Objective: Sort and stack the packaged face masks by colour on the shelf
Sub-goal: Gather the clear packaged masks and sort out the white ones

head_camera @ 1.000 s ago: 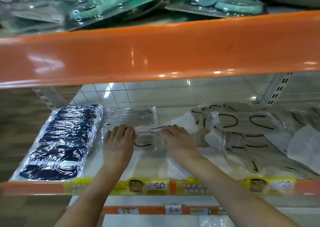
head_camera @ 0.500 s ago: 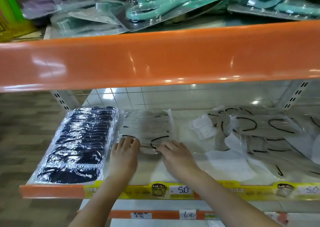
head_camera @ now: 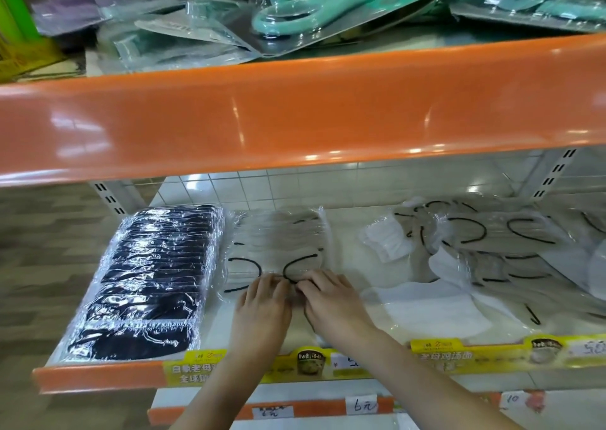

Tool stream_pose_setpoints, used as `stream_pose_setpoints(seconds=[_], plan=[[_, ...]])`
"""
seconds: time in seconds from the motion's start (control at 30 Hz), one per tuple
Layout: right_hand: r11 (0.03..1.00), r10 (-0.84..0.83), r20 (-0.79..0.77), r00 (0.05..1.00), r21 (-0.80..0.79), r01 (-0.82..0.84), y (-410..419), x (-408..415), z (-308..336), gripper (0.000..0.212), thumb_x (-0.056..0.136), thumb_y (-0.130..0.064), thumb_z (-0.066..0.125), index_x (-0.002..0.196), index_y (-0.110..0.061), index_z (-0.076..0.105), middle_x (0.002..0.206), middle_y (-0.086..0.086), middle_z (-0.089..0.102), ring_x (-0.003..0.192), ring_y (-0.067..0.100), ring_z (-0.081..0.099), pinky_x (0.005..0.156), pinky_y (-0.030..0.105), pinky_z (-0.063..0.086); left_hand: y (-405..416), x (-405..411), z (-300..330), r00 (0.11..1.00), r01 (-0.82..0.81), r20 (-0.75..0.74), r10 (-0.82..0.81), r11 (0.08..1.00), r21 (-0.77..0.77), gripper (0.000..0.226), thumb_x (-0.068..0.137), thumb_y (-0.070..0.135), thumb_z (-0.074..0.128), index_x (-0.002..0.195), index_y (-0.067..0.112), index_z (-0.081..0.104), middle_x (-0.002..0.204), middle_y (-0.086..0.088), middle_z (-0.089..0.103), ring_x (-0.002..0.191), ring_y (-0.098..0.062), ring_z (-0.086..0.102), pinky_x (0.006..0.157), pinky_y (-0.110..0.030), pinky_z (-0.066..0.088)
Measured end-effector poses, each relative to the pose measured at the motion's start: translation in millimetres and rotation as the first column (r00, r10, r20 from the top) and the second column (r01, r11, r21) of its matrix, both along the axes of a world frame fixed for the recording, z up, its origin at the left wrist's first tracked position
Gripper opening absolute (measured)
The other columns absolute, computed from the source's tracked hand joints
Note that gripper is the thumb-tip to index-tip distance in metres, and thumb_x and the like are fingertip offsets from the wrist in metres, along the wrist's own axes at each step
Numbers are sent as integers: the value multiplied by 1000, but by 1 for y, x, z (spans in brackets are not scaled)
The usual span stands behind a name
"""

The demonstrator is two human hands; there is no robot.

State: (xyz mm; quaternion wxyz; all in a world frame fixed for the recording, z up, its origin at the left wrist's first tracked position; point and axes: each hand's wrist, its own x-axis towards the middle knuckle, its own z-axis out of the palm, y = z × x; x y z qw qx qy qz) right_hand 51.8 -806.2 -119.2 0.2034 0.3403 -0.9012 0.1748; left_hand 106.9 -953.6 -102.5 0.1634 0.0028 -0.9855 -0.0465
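Note:
A neat row of packaged black masks lies at the left of the white shelf. Beside it sits a stack of clear-wrapped white masks with black ear loops. My left hand and my right hand rest side by side, palms down, with fingertips pinching the near edge of that white stack's top packet. To the right lies a loose, jumbled heap of white masks in clear wrap, and a flat white mask packet lies near the front.
The orange edge of the upper shelf hangs low over the work space, with teal blister-packed goods on it. Yellow price labels line the shelf's front lip. Upright brackets stand at the back left and right corners.
Both hands slid the white packet left and back onto the stack beside the black masks, and they have drawn closer together. The view shifted left and down.

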Motion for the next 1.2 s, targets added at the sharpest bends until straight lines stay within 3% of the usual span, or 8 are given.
stream_pose_setpoints(seconds=[0.43,0.67,0.77,0.87,0.93,1.03,1.1,1.2], plan=[[1000,-20,20,1000,-1,20,3,1,1,28,66,-15,77,93,-15,69,106,2,63,99,20,62,78,31,54,7,-5,3,984,-66,164,64,998,5,38,81,33,42,100,13,69,111,-18,64,103,-38,62,80,-44,52],[1000,-24,61,998,3,24,2,1,6,35,61,-23,81,92,-15,69,105,3,64,94,21,64,76,33,55,23,-10,15,992,-56,120,50,997,54,32,82,31,42,99,19,67,106,-1,64,103,-27,60,84,-43,49],[999,-47,45,998,-19,48,7,0,10,37,58,-21,81,93,-13,69,98,3,66,88,22,65,74,33,56,35,-14,22,995,-29,93,22,997,74,30,75,27,45,94,18,66,94,2,65,89,-25,61,75,-39,50],[995,-75,16,997,-61,76,22,-6,14,22,72,-23,61,91,-15,67,93,2,64,83,22,63,72,32,54,49,-20,31,994,-31,109,21,996,85,29,75,27,43,88,14,66,85,0,64,78,-27,62,64,-37,48],[994,-94,28,995,-56,96,38,-11,16,20,68,-20,68,88,-15,66,91,1,62,82,22,63,72,31,54,58,-26,34,992,-40,124,27,994,105,32,77,28,40,86,12,66,84,-3,65,77,-29,64,61,-37,48],[989,-126,40,991,-66,129,68,-20,18,28,64,-17,73,92,-17,66,94,0,62,86,21,62,73,31,52,76,-36,40,993,-43,118,23,985,170,28,87,24,43,97,12,66,98,-5,66,91,-32,63,73,-40,49],[982,-161,46,986,-90,165,90,-24,19,27,73,-19,61,100,-16,65,98,1,61,88,22,61,74,33,52,94,-44,45,985,-63,169,30,980,191,28,94,22,46,118,18,61,120,-1,60,114,-26,54,88,-38,44],[972,-210,51,976,-94,214,121,-27,22,26,81,-18,46,100,-15,64,97,0,60,87,20,60,72,31,49,121,-57,45,986,-13,164,-16,985,174,34,98,24,41,131,26,50,134,8,48,127,-15,42,96,-31,39]])
